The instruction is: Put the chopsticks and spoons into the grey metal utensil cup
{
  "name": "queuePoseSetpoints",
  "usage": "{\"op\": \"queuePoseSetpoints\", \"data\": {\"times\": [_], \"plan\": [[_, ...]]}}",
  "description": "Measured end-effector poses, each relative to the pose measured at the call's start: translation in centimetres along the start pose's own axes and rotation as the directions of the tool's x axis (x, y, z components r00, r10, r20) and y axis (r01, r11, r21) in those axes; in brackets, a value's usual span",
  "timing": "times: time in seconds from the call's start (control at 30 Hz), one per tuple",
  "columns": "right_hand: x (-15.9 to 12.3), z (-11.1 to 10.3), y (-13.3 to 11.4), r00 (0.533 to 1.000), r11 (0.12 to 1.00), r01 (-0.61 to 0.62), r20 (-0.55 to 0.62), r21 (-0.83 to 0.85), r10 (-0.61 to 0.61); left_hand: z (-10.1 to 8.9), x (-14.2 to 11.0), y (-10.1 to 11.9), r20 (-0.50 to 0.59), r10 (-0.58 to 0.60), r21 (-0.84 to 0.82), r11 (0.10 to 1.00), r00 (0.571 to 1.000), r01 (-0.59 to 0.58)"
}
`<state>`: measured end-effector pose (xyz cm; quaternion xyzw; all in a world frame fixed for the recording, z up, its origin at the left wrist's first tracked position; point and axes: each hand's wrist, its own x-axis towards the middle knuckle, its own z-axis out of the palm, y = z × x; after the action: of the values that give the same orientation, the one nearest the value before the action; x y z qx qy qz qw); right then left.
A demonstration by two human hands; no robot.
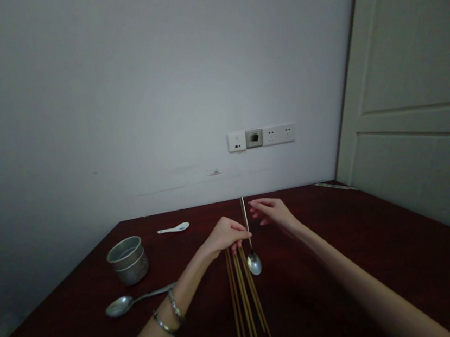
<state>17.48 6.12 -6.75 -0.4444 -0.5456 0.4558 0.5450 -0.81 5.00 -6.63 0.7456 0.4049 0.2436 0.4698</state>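
Observation:
My left hand (228,233), with two bracelets on its wrist, pinches the handle of a long metal spoon (254,263). The spoon's bowl points toward me and its handle runs up toward the wall. Just right of the handle is my right hand (271,214), its fingers loosely bent and apart, with nothing seen between them. Several wooden chopsticks (244,297) lie side by side below my left hand, which hides their far ends. Whether the spoon touches the table I cannot tell.
On the dark red table (328,309), a metal cup (131,270) stands at the left. A second metal spoon (121,306) lies before it, partly behind my left forearm. Farther back is a white soup spoon (178,228). Wall sockets (278,134) sit above the table's back edge.

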Motion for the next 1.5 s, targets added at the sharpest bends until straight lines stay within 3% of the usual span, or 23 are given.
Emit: {"op": "queuePoseSetpoints", "data": {"times": [0.17,0.37,0.67,0.83,1.03,1.5], "plan": [[-0.8,0.6,-1.3,0.997,0.999,0.046,0.061,0.000,-0.046,0.4,0.1,-0.3,0.027,0.002,0.017,1.000,1.000,-0.003],[-0.8,0.9,-0.9,0.995,0.998,0.067,0.072,0.004,-0.067,0.8,0.2,-0.4,0.074,0.025,0.013,1.000,0.997,-0.026],[-0.3,1.1,1.6,0.995,0.993,-0.095,-0.001,0.076,0.096,0.5,0.3,-0.7,0.120,-0.014,0.091,0.996,0.993,0.003],[0.6,1.0,4.4,0.966,0.959,-0.257,0.002,0.119,0.259,-2.0,1.3,-2.8,-0.041,-0.037,0.031,0.999,0.998,0.039],[1.7,1.1,7.1,0.925,0.923,-0.378,0.059,0.069,0.374,-4.1,2.3,-6.4,-0.235,-0.140,-0.074,0.989,0.962,0.126],[2.9,2.6,7.5,0.871,0.855,-0.437,0.107,-0.279,0.480,-4.2,3.0,-8.7,-0.219,-0.206,-0.117,0.976,0.954,0.184]]}}
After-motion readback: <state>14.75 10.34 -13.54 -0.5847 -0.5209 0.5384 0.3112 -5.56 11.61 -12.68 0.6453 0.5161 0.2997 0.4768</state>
